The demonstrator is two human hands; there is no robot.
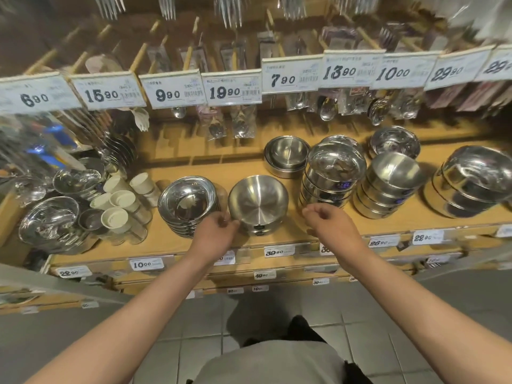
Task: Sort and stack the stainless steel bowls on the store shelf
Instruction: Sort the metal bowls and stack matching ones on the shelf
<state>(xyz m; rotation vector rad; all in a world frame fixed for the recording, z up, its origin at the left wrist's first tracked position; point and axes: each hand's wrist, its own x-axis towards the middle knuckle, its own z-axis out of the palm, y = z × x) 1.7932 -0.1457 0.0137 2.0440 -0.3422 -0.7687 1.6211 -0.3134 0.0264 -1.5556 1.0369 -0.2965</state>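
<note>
A brushed steel bowl [259, 199] sits on a short stack of like bowls at the front middle of the wooden shelf [277, 238]. My left hand [219, 230] is at its lower left rim, with curled fingertips pinching the edge. Just right of that bowl hovers my right hand [327, 223], fingers loosely curled, holding nothing and not touching it. Left of the bowl is a stack of shiny bowls [187, 203]. To the right stand a tall shiny stack [332, 176], a brushed stack [388, 184] and a big stack [471, 181].
Further back are nested brushed bowls [286, 156] and a shiny bowl [393, 141]. White cups [122, 200] and more steel ware [50, 220] crowd the left end. Price cards [231, 88] and packed spoons hang overhead. Bare shelf lies behind the middle bowls.
</note>
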